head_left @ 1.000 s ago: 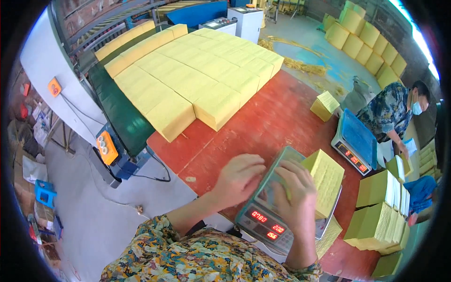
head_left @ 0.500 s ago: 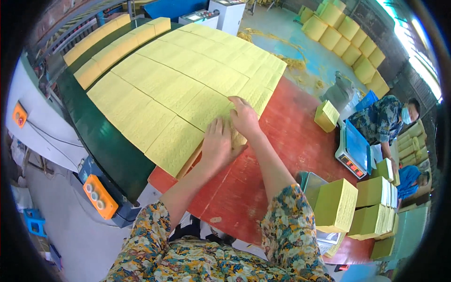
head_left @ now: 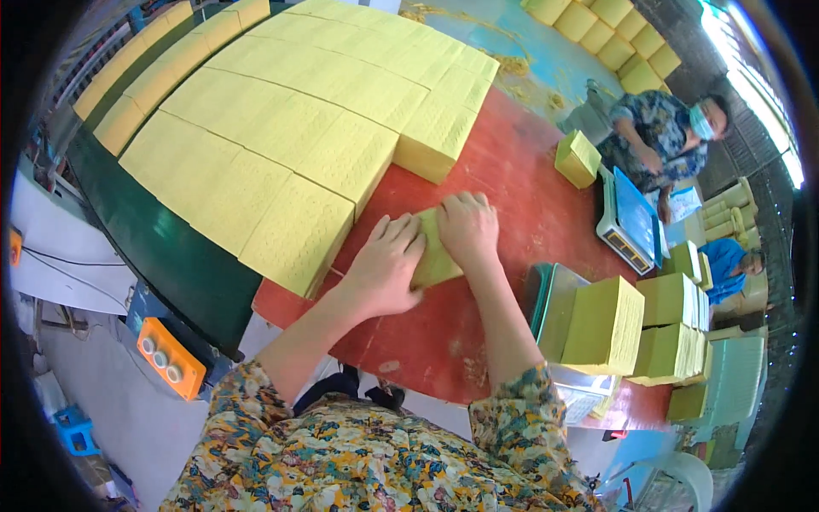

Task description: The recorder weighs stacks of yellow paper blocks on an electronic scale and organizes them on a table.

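Between my hands is a stack of yellow paper (head_left: 433,256) on the red table (head_left: 520,192). My left hand (head_left: 386,266) presses its left side, thumb toward me and fingers bent over the edge. From the right, my right hand (head_left: 469,229) grips the far right part, its fingers curled over the top. Beyond and to the left, many similar yellow paper stacks (head_left: 281,128) lie side by side in tight rows. The nearest row ends a short way from my left hand, with red tabletop showing in the gap.
A digital scale (head_left: 633,224) stands at the right, beside a small yellow stack (head_left: 577,160). Nearer are a second scale (head_left: 559,311) and larger paper stacks (head_left: 601,322). A masked person (head_left: 657,136) and someone in blue (head_left: 725,271) are across the table. An orange button box (head_left: 171,358) sits by the green belt (head_left: 149,226).
Both hands have drawn one paper stack away from the rows, toward me and to the right, leaving a notch in the corner. The view has shifted, and the masked person has turned.
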Available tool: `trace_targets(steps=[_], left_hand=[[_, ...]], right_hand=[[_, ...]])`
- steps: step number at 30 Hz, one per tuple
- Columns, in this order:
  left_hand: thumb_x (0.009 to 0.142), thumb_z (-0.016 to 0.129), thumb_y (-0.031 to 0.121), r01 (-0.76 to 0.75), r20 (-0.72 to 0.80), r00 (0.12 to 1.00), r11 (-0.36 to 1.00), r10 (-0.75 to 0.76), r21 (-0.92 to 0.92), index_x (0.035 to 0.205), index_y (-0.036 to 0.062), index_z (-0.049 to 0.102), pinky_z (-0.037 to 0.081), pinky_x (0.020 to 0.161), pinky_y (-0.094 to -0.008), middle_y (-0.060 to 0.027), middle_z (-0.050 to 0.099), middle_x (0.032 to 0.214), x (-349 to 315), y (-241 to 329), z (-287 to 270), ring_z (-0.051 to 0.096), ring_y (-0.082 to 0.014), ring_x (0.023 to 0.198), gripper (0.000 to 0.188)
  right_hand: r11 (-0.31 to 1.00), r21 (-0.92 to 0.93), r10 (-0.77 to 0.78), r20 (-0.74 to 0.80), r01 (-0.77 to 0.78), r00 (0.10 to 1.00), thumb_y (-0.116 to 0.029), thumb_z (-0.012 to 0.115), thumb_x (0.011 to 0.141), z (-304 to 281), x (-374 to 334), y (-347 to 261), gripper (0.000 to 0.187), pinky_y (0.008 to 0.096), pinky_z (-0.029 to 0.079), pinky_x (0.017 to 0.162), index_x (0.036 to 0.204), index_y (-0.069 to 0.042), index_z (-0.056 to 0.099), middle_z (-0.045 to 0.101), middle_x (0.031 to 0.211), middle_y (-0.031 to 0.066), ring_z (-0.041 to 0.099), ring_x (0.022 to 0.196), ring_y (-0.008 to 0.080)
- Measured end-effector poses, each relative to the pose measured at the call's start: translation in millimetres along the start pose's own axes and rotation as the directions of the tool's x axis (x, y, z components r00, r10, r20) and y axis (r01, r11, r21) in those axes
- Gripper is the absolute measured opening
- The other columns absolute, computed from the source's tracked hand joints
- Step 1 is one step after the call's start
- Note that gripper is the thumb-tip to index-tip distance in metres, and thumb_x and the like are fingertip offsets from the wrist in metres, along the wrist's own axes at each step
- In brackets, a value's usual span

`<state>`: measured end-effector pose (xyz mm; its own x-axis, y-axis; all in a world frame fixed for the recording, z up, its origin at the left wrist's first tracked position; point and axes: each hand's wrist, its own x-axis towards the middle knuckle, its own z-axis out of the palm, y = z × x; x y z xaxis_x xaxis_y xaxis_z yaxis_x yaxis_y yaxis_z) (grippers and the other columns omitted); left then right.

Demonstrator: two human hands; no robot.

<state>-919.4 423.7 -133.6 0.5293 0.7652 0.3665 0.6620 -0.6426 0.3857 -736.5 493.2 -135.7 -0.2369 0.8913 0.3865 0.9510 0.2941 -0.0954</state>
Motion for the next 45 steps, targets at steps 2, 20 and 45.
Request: trace_targets(steps=[2, 20, 45], left_hand=[[0.068, 0.074, 0.025, -0.022, 0.083, 0.996, 0.999, 0.026, -0.048, 0.128, -0.0069, 0.056, 0.026, 0.118, -0.0538, -0.0237, 0.050, 0.140, -18.7, 12.1, -11.6, 0.041, -0.0361, 0.138, 0.070], [0.085, 0.071, 0.038, 0.564, 0.067, 0.489, 0.257, -0.869, -0.785, 0.145, 0.0016, 0.042, 0.040, 0.103, -0.0420, -0.0172, 0.051, 0.138, -189.4, 163.3, 38.0, 0.051, -0.0283, 0.124, 0.076], [0.105, 0.041, 0.022, 0.351, 0.260, 0.870, 0.155, -0.419, -0.923, 0.134, -0.0018, 0.053, 0.050, 0.097, -0.0355, -0.0139, 0.062, 0.128, -146.8, 193.7, -17.9, 0.061, -0.0197, 0.115, 0.039]], right_hand=[[0.998, -0.023, 0.055, 0.035, -0.054, 0.998, -0.030, 0.061, 0.089, -28.4, -46.5, 0.8, 0.023, 0.0494, 0.048, 0.077, 0.082, -0.008, 0.066, 0.065, 0.085, 0.0128, 0.062, 0.089, 0.0335], [0.850, 0.486, 0.171, 0.105, -0.201, 0.980, -0.025, 0.064, 0.091, -89.5, -250.2, -31.7, 0.024, 0.0488, 0.054, 0.067, 0.097, -0.002, 0.061, 0.067, 0.084, 0.0201, 0.067, 0.074, 0.0395], [0.243, 0.901, 0.252, 0.299, -0.360, 0.920, -0.030, 0.062, 0.098, -173.0, -312.3, 14.6, 0.054, 0.0374, 0.052, 0.089, 0.136, 0.006, 0.048, 0.068, 0.111, 0.0207, 0.067, 0.102, 0.0267]])
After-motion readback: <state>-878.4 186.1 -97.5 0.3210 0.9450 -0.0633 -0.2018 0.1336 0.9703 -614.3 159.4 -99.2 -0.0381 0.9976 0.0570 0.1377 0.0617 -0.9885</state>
